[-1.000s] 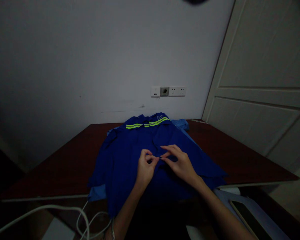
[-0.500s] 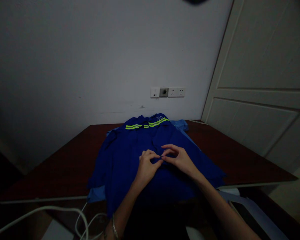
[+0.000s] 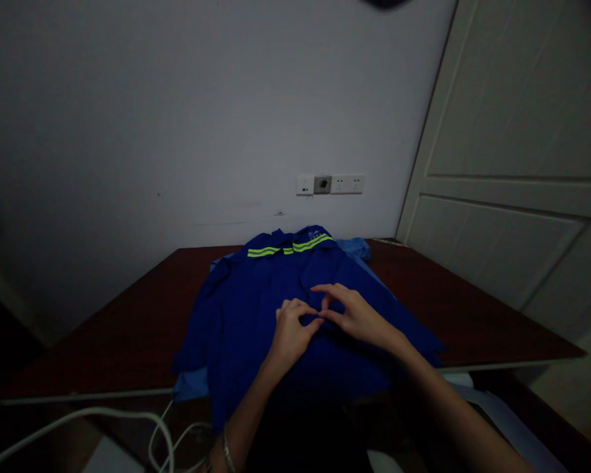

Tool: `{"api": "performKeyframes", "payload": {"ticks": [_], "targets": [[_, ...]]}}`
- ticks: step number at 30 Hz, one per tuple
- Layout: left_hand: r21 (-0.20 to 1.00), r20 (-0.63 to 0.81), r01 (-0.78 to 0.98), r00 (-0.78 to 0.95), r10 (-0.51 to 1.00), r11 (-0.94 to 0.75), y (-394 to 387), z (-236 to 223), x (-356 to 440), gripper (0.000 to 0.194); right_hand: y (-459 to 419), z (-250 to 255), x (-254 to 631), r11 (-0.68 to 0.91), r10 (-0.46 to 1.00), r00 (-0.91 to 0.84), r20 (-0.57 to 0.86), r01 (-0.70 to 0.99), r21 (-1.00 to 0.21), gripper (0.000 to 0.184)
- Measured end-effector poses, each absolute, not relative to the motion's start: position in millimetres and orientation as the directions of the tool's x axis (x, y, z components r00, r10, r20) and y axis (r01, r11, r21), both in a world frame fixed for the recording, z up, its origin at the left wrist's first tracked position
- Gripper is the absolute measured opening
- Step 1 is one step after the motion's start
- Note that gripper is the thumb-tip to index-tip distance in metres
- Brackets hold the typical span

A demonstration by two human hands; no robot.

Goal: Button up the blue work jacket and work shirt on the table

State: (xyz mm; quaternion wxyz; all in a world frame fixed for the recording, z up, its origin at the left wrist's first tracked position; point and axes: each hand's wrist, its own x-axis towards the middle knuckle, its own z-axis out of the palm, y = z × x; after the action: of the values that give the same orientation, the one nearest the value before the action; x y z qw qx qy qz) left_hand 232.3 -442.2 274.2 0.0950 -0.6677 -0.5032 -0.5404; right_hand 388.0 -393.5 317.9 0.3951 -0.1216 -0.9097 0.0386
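A dark blue work jacket [image 3: 256, 295] with yellow-green reflective stripes across its chest lies spread on the table, its collar toward the wall and its lower part hanging over the front edge. At the middle of its front, my left hand [image 3: 293, 328] pinches the cloth between thumb and forefinger. My right hand [image 3: 349, 312] meets it there, thumb and a finger closed on the same front edge, its forefinger raised and curved. Any button between the fingertips is too small and dark to make out. Lighter blue cloth [image 3: 192, 384] shows from under the jacket.
The dark red table [image 3: 142, 315] stands against a pale wall with a row of sockets [image 3: 347, 184]. A white panelled door [image 3: 512, 164] is at the right. White cables [image 3: 123, 412] loop below the front left edge. An open drawer-like space with pale items sits at lower right.
My left fingers have closed in toward the right ones, and both hands now meet at the jacket's front. My right forefinger has lifted and shifted slightly left. The jacket stays in place.
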Motion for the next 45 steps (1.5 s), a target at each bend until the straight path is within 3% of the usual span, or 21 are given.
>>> {"api": "performKeyframes", "payload": {"ticks": [3,8,12,15,19,23,26,29,35,40,43,45], "targets": [[0.401,0.813,0.777,-0.057,0.579,-0.486,-445,276,232,0.006,-388,318,386,0.918,0.366,-0.628,0.687,0.126,-0.375,0.053],[0.313,0.814,0.812,0.038,0.580,-0.493,-451,279,236,0.004,-379,320,386,0.706,0.533,-0.670,0.517,0.014,-0.708,0.067],[0.256,0.813,0.818,0.107,0.573,-0.516,-455,282,237,0.005,-372,322,390,0.583,0.578,-0.702,0.417,-0.002,-0.813,0.065],[0.301,0.776,0.728,0.189,0.602,-0.617,-461,292,227,0.006,-371,325,395,0.547,0.535,-0.768,0.351,-0.002,-0.837,0.055],[0.459,0.750,0.559,0.174,0.639,-0.691,-468,323,193,0.012,-380,327,399,0.612,0.390,-0.899,0.198,0.092,-0.785,0.045],[0.638,0.765,0.421,-0.247,0.595,-0.645,-469,362,138,0.019,-386,317,391,0.716,0.314,-0.949,-0.003,0.239,-0.656,0.033],[0.699,0.711,0.314,-0.409,0.573,-0.643,-467,387,90,0.028,-382,304,383,0.780,0.296,-0.945,-0.142,0.325,-0.535,0.029],[0.742,0.638,0.227,-0.528,0.561,-0.630,-466,403,39,0.029,-376,294,378,0.857,0.253,-0.945,-0.208,0.318,-0.405,0.028],[0.870,0.451,0.195,-0.685,0.573,-0.452,-475,404,-60,0.026,-371,303,369,0.968,0.120,-0.949,-0.293,0.177,-0.178,0.028],[0.858,0.356,0.137,-0.854,0.380,-0.495,-502,394,-119,0.011,-361,329,348,0.942,0.079,-0.915,-0.395,0.198,-0.270,0.032],[0.778,0.305,0.148,-0.939,0.161,-0.610,-513,395,-140,0.009,-353,343,329,0.935,0.028,-0.956,-0.293,0.129,-0.330,0.031],[0.728,0.288,0.154,-0.953,0.095,-0.668,-509,398,-147,0.013,-348,351,315,0.954,-0.002,-0.986,-0.167,0.048,-0.297,0.029]]}}
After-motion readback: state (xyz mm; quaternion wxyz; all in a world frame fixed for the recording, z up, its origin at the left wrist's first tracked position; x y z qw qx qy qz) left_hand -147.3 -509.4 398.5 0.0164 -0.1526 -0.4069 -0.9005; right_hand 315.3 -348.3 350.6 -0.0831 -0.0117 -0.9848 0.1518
